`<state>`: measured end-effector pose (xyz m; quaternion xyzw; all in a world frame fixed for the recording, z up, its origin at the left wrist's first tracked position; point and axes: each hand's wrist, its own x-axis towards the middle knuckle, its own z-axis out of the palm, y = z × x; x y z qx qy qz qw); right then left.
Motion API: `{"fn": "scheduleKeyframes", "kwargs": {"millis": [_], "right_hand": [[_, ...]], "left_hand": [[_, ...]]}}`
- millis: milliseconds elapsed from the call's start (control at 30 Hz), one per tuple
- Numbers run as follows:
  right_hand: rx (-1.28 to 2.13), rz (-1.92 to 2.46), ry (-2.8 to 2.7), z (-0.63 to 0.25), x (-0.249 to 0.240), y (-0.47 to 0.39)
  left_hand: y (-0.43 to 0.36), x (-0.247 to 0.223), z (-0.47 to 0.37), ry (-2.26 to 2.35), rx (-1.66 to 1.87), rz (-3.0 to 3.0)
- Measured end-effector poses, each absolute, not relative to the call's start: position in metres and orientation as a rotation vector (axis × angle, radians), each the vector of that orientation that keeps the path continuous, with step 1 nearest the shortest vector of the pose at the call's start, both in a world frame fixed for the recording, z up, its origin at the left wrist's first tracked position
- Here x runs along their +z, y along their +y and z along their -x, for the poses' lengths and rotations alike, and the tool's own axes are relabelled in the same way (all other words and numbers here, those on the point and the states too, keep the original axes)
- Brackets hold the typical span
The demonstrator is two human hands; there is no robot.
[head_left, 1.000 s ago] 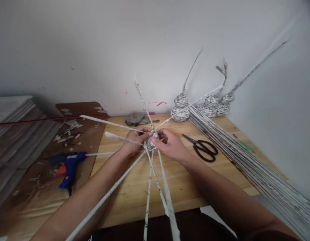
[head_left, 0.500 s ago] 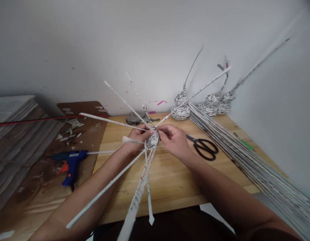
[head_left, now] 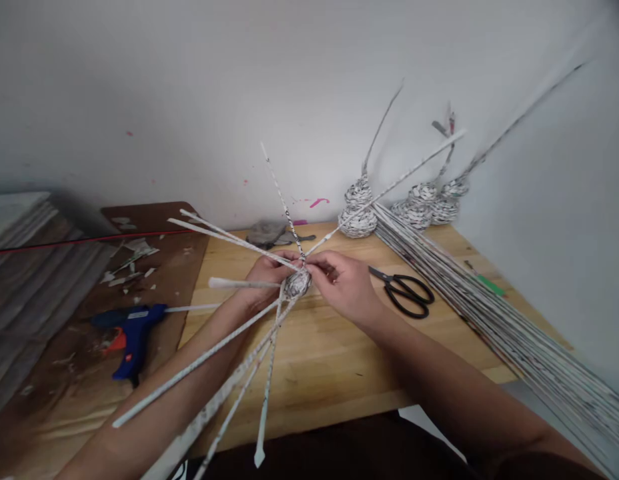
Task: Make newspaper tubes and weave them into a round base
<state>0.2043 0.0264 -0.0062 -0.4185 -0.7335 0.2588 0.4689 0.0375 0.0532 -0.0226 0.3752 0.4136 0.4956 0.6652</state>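
Note:
A small round woven piece (head_left: 297, 283) of rolled newspaper sits between my hands above the wooden table, with several paper tubes radiating from it. My left hand (head_left: 270, 275) pinches its left upper side, fingers partly hidden behind the tubes. At its upper right, my right hand (head_left: 339, 277) has thumb and fingers closed on the base of a tube. One long tube (head_left: 409, 172) points up to the right. Another (head_left: 282, 197) rises toward the wall, and others spread left and down over my left forearm.
Black-handled scissors (head_left: 407, 293) lie right of my right hand, beside a long bundle of paper tubes (head_left: 454, 293). Woven gourd-like pieces (head_left: 358, 212) stand at the back right. A blue glue gun (head_left: 138, 337) rests on brown board at left, near stacked sheets (head_left: 24, 300).
The woven piece has turned counterclockwise and shifted slightly left between my hands. Its lower tubes swung left, and one upper tube dropped beside another on the left.

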Motion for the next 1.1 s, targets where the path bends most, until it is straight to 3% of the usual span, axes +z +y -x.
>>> {"fn": "scheduleKeyframes", "kwargs": {"millis": [400,667,1100], "right_hand": [[0.802,1.176,-1.653,-0.2,-0.01,0.028],[0.749,1.353,-1.752,-0.207,-0.017,0.037],[0.651,1.384,-1.821,-0.21,-0.014,0.039]], "left_hand": [[0.056,-0.035,-0.033,1.012,1.153,-0.922],[0.061,-0.055,-0.026,1.047,1.092,-1.034],[0.061,-0.048,-0.026,1.173,1.126,-1.367]]}}
